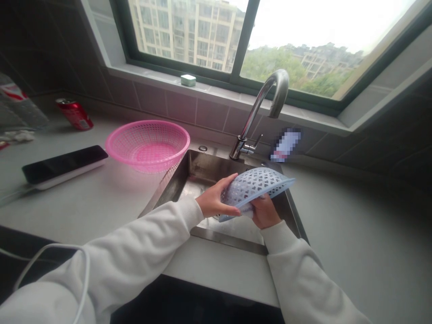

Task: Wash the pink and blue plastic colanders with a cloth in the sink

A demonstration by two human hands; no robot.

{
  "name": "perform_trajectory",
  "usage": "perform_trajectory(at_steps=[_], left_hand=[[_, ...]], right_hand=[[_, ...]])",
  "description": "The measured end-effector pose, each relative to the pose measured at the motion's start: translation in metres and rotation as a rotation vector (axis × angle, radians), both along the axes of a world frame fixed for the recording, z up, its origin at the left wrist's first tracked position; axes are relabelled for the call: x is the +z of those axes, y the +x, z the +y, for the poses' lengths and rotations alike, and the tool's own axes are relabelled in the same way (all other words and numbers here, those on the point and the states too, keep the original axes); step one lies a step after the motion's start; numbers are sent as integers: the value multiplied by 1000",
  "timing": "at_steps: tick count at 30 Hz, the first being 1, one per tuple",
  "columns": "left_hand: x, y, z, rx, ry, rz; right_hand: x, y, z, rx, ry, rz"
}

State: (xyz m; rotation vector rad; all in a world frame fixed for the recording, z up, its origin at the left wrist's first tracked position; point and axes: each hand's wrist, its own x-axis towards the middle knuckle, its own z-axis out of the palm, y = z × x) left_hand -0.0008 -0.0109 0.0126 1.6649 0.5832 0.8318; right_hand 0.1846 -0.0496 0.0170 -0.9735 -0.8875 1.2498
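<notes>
A pale blue perforated basket (256, 185) is held upside down and tilted over the steel sink (199, 171). My left hand (216, 200) grips its near left rim, thumb along the edge and fingers over the top. Beneath the basket's rim, my right hand (265, 211) is closed and partly hidden. Both arms wear white sleeves. The chrome tap (266, 101) arches above the sink, with no water visible.
A pink perforated basket (148, 144) sits on the counter left of the sink. Further left lie a black-and-white flat device (64, 165), a red can (74, 114) and a plastic bottle (18, 108). A small green box (188, 80) rests on the windowsill. A white cable (67, 252) hangs near my left arm.
</notes>
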Motion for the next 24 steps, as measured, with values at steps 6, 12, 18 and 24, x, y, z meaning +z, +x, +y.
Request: perform_trajectory(at_steps=[6, 12, 18, 24], left_hand=[[3, 0, -2, -42, 23, 48], [2, 1, 0, 27, 54, 14], [1, -1, 3, -5, -11, 64], [2, 1, -2, -11, 4, -9]], right_hand=[[2, 18, -1, -100, 57, -3], [-7, 5, -1, 5, -4, -69], [-6, 16, 8, -158, 72, 44], [-5, 1, 2, 13, -4, -14]])
